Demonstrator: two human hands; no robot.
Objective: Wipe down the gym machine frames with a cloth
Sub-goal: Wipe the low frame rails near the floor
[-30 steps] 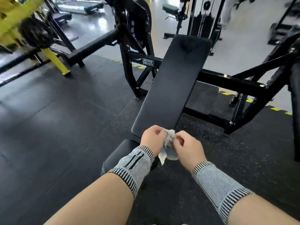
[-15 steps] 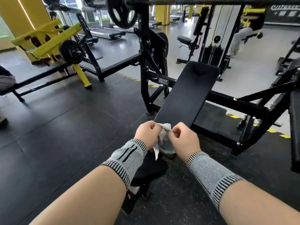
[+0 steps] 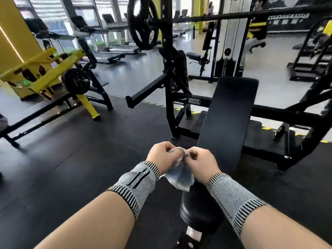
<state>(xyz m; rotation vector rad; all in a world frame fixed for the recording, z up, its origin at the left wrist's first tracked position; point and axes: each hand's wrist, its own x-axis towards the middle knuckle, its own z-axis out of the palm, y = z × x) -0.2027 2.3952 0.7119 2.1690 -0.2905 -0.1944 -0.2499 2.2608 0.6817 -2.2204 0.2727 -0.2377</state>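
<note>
Two bare hands meet at chest height in the lower middle of the view, each forearm wearing a grey knitted wrist sleeve with black stripes. The left hand (image 3: 164,156) and the right hand (image 3: 203,163) are close together, knuckles almost touching, and both pinch the top edge of a small pale grey-blue cloth (image 3: 179,174), which is bunched between the fingers and hangs down in a loose fold below them. The cloth touches no machine.

Directly ahead and slightly right of the hands rises a black padded bench backrest (image 3: 227,119), its long axis running away from the viewer and tilting upward. Behind and to either side of it stands the black steel press frame (image 3: 169,108) bearing a white brand label: an upright post ahead and left of the hands, and a horizontal crossbar running behind the pad to the right. A black weight plate (image 3: 142,24) hangs high on the post, near a bar crossing the top of the view.

The frame's upright lies forward and a little left, so the left hand seems nearer to it, while the crossbar's right stretch suits the right hand. Judging by the grip, the cloth is being readied and wiping has not begun here.

A yellow and black machine (image 3: 45,72) stands well apart, far left.
</note>
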